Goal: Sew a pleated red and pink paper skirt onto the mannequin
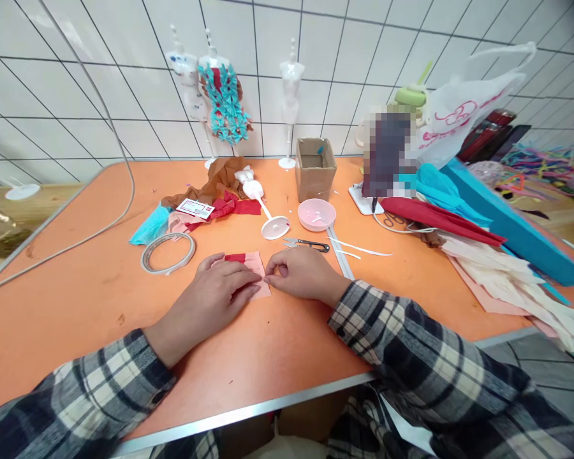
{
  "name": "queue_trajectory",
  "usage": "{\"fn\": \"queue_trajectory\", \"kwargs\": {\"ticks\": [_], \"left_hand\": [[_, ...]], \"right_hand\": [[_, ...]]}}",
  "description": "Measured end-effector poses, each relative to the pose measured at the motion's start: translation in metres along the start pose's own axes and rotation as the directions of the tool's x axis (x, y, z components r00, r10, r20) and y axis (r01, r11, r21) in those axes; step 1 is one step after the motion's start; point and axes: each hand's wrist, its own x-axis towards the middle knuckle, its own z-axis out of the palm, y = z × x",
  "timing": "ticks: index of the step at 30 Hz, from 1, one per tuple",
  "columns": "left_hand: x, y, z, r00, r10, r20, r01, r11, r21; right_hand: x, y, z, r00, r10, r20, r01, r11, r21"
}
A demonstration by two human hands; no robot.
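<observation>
A small pink paper piece (pixel 257 262) with a red strip (pixel 235 257) along its far edge lies on the orange table (pixel 76 293). My left hand (pixel 215 299) lies flat on it, fingers stretched out and pressing it down. My right hand (pixel 299 273) is curled beside it, thumb and fingertips pinched at the paper's right edge. Both sleeves are plaid.
Small scissors (pixel 309 243), a tape ring (pixel 168 252), a toppled white doll stand (pixel 263 207), a pink bowl (pixel 316 213), a cardboard box (pixel 316 167) and crumpled paper scraps (pixel 205 197) lie behind. Stacked coloured paper sheets (pixel 483 242) fill the right side. Small mannequins (pixel 220 95) stand by the tiled wall.
</observation>
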Motion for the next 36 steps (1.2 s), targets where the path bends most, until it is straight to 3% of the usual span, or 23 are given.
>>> {"fn": "queue_trajectory", "kwargs": {"ticks": [12,16,20,24,27,31,36], "left_hand": [[0.002,0.003,-0.006,0.995,-0.009,-0.099,0.02,0.994,0.106],[0.0,-0.001,-0.005,0.998,-0.036,-0.061,0.043,0.991,0.124],[-0.001,-0.003,-0.006,0.994,-0.073,-0.076,0.077,0.996,0.054],[-0.001,-0.007,-0.014,0.978,-0.156,-0.141,0.148,0.987,-0.064],[0.0,-0.012,-0.019,0.964,-0.226,-0.14,0.2,0.963,-0.18],[0.0,-0.019,-0.02,0.929,-0.36,-0.091,0.304,0.877,-0.372],[-0.002,-0.024,-0.018,0.906,-0.405,-0.125,0.331,0.859,-0.39]], "right_hand": [[0.004,-0.007,0.001,0.997,0.074,0.033,-0.073,0.997,-0.027],[0.005,-0.006,0.0,0.996,0.079,0.036,-0.079,0.997,0.013],[0.0,0.015,-0.025,0.994,0.107,-0.02,-0.104,0.988,0.116],[-0.011,0.053,-0.063,0.947,0.267,-0.178,-0.271,0.963,0.001],[-0.018,0.072,-0.079,0.941,0.313,-0.13,-0.329,0.937,-0.121],[-0.027,0.083,-0.087,0.952,0.296,-0.077,-0.305,0.939,-0.159],[-0.042,0.093,-0.095,0.905,0.424,0.034,-0.414,0.896,-0.157]]}}
